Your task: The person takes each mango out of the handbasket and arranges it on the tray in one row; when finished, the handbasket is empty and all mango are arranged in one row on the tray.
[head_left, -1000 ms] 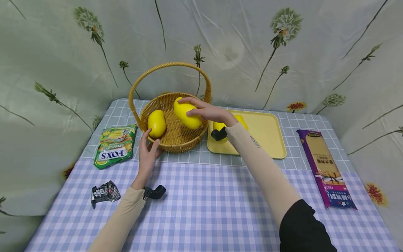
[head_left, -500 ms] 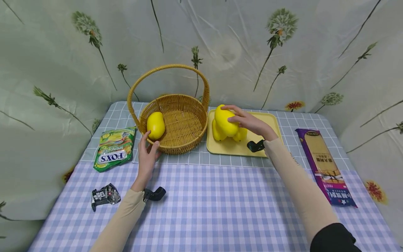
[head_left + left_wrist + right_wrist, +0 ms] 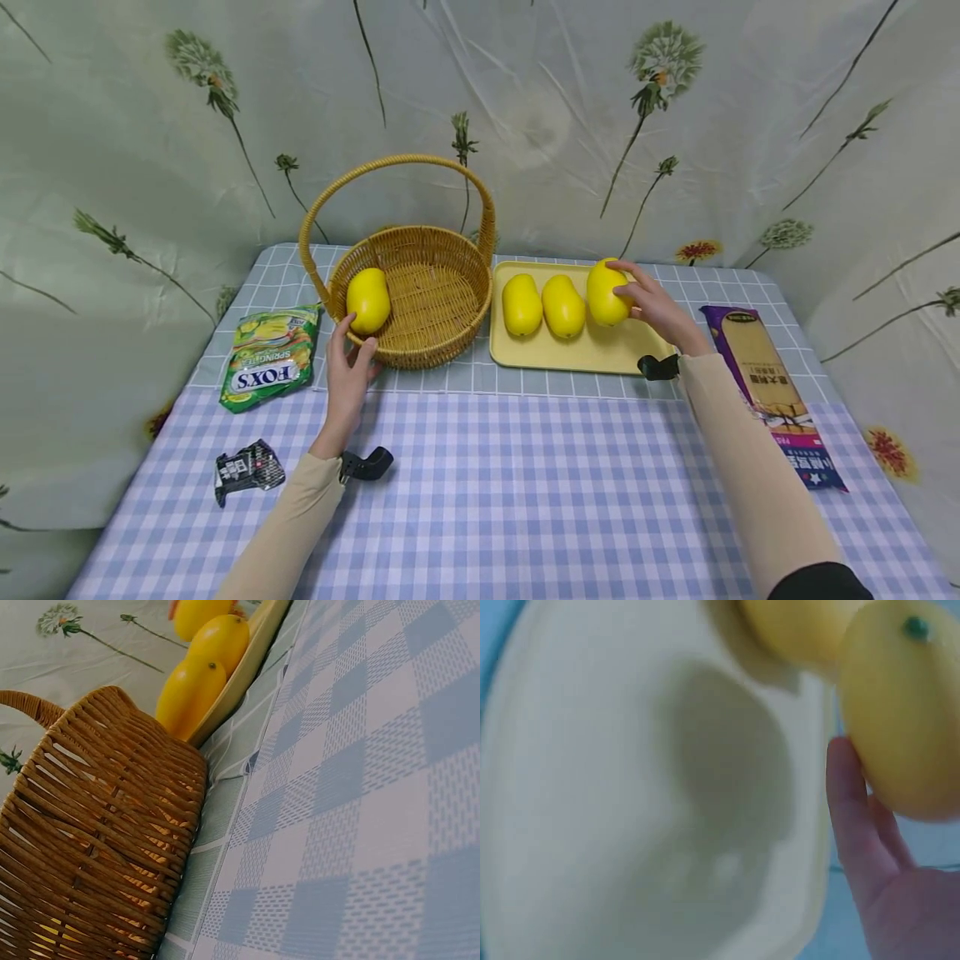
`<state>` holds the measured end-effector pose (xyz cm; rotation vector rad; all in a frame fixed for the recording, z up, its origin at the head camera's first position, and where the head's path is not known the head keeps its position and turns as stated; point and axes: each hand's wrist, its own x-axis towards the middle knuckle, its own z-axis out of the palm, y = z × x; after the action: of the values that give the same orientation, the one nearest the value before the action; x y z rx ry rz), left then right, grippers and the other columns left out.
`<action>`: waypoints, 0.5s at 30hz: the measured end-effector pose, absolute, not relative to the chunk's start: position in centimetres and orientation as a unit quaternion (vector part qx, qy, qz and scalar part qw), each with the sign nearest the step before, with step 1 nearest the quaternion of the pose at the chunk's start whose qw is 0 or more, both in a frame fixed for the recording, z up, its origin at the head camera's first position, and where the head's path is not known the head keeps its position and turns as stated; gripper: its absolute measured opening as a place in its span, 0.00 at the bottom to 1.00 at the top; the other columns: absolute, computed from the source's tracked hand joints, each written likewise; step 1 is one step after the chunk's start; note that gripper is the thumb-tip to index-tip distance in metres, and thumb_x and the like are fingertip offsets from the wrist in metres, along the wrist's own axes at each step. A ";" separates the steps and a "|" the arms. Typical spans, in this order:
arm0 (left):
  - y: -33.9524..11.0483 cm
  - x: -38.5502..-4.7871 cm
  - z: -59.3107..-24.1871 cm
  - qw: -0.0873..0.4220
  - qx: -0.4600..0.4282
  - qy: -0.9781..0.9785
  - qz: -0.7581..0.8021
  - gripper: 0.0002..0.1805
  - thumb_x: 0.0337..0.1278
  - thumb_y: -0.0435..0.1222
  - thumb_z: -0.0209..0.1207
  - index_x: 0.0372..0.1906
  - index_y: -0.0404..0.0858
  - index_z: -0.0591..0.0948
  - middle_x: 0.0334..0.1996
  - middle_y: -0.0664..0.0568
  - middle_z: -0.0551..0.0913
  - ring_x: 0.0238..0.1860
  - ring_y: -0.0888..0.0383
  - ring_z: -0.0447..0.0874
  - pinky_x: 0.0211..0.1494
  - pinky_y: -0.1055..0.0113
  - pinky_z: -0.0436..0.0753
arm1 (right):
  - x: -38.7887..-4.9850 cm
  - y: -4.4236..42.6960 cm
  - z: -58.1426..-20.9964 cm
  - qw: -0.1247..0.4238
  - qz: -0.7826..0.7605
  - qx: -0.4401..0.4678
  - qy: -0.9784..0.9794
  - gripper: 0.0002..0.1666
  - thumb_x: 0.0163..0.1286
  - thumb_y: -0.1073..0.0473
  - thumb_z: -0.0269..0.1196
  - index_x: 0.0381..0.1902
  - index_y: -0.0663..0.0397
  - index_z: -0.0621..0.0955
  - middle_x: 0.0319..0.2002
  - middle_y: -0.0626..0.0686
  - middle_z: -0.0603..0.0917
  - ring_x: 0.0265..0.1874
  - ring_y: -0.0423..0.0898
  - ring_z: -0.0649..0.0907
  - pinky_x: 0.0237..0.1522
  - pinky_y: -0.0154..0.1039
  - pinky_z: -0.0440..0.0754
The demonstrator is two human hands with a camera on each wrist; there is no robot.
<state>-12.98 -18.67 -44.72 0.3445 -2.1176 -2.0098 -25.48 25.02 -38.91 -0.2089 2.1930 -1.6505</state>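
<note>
Yellow fruit (image 3: 603,296), one, grasped by the right hand (image 3: 660,308) over a pale yellow tray (image 3: 637,354).
We list it as pinched from its right side, probably to keep it clear of two tray fruits (image 3: 521,305) laid side by side to its left; the shadow below suggests it is raised. The left hand (image 3: 348,379) rests at the near-left rim of the wicker basket (image 3: 438,358), presumably steadying it, close to the basket fruit (image 3: 368,302); whether it grips, we cannot tell. The pinched piece sits well apart from that hand.
</note>
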 end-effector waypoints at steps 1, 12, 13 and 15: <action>-18.7 -13.0 -44.7 0.101 0.117 -0.717 -0.679 0.30 0.72 0.40 0.49 0.74 0.50 0.55 0.73 0.48 0.45 0.68 0.43 0.56 0.58 0.45 0.72 | -25.4 25.2 -39.2 0.191 -0.584 -0.065 0.786 0.33 0.75 0.58 0.46 0.75 0.49 0.52 0.75 0.55 0.41 0.67 0.60 0.54 0.66 0.61 0.53; -18.7 -13.0 -45.0 0.114 0.104 -0.717 -0.680 0.31 0.71 0.44 0.51 0.74 0.49 0.56 0.72 0.48 0.46 0.68 0.42 0.58 0.57 0.45 0.73 | -25.3 25.8 -41.3 0.203 -0.550 -0.066 0.807 0.32 0.77 0.57 0.47 0.75 0.55 0.53 0.74 0.60 0.46 0.62 0.59 0.60 0.62 0.52 0.65; -18.7 -13.0 -45.0 0.115 0.104 -0.717 -0.679 0.31 0.71 0.44 0.51 0.74 0.49 0.56 0.72 0.48 0.46 0.67 0.42 0.58 0.57 0.45 0.74 | -25.3 25.8 -41.3 0.207 -0.552 -0.071 0.805 0.32 0.77 0.57 0.46 0.75 0.55 0.53 0.74 0.60 0.46 0.60 0.58 0.61 0.59 0.48 0.68; -18.7 -13.0 -45.0 0.116 0.103 -0.718 -0.678 0.31 0.71 0.44 0.51 0.74 0.49 0.56 0.72 0.48 0.46 0.67 0.42 0.58 0.57 0.45 0.74 | -25.3 25.7 -41.4 0.215 -0.552 -0.072 0.802 0.32 0.78 0.57 0.46 0.75 0.55 0.53 0.73 0.61 0.47 0.57 0.56 0.64 0.54 0.39 0.71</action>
<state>-12.99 -18.73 -44.99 0.3029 -2.1040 -1.9857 -25.33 25.67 -41.37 -0.2003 2.2254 -1.5315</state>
